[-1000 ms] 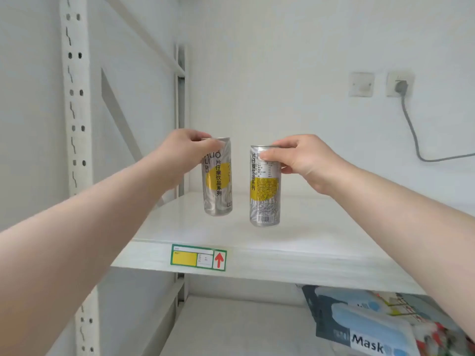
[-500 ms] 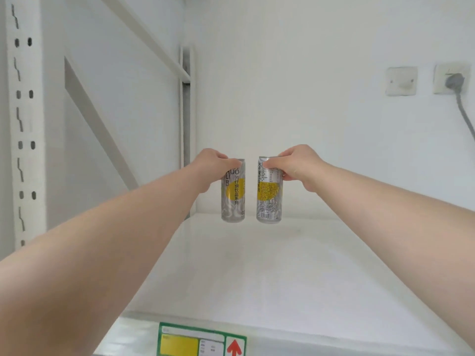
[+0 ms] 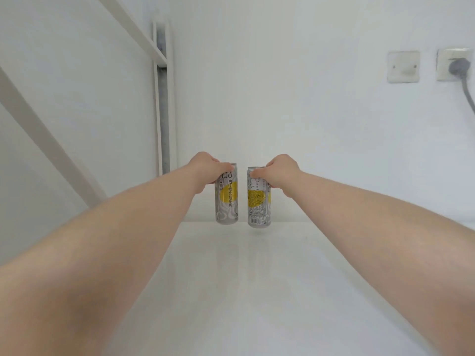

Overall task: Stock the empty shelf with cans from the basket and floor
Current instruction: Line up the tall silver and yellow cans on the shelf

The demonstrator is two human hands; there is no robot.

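We see two slim silver drink cans with yellow circles, upright, side by side and just apart, near the back of a glossy white shelf [image 3: 257, 291]. Our left hand [image 3: 205, 169] holds the left can [image 3: 227, 201] by its top, fingers curled round the rim. Our right hand [image 3: 280, 170] grips the top of the right can [image 3: 258, 206] the same way. We cannot tell whether either base touches the shelf. Two white wall plates sit upper right: one blank plate [image 3: 403, 66], one socket with a grey plug [image 3: 456, 66].

silver-yellow swirled cans [image 3: 226, 201], white shelf [image 3: 257, 278]
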